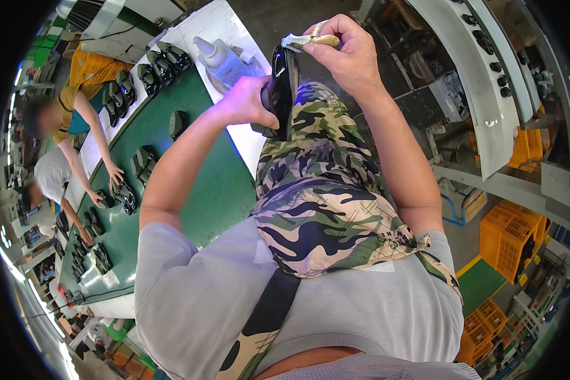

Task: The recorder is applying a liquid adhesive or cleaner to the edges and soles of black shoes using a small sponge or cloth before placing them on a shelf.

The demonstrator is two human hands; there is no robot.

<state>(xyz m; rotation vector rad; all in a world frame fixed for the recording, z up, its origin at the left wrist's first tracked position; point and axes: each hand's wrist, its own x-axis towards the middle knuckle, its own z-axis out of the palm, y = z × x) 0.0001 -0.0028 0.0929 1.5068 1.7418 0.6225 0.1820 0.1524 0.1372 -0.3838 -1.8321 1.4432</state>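
My left hand (244,101) grips a glossy black shoe (281,85), held upright above my lap. My right hand (347,52) pinches a small crumpled whitish cloth (307,41) against the top edge of that shoe. A camouflage apron (320,190) covers my front beneath both forearms. A clear plastic squeeze bottle (221,58) with a pointed nozzle stands on the white table edge just left of my left hand.
A long green conveyor belt (196,190) runs off to the left with several black shoes (161,63) on it. Other people's hands (114,172) work on shoes farther along. Orange crates (510,237) and a white machine frame (481,95) stand at the right.
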